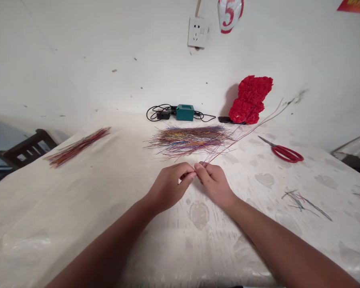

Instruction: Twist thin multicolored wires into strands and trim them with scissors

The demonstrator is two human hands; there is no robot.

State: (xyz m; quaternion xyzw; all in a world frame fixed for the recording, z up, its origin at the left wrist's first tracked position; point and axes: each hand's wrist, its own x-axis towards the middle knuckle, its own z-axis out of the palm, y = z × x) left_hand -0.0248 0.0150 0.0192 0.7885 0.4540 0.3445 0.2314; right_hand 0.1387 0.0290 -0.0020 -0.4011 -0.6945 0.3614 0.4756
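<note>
My left hand [168, 188] and my right hand [214, 185] meet at the fingertips above a white cloth-covered table [45, 212]. A few thin coloured wires [243, 132] rise from my right hand's fingers toward the upper right, and my left fingers are pinched against that same spot. The wires' lower ends are hidden inside my fingers. Just beyond my hands lies a loose pile of multicoloured cut wires [189, 140]. Its nearest strands stop a little short of my fingertips.
A second bundle of wires [78, 147] lies at the table's far left, and a few dark wires [306, 205] lie at the right. Red-handled scissors [285, 153] rest on the right. A teal box with black cables [185, 113] and a red flower ornament [250, 100] stand against the wall.
</note>
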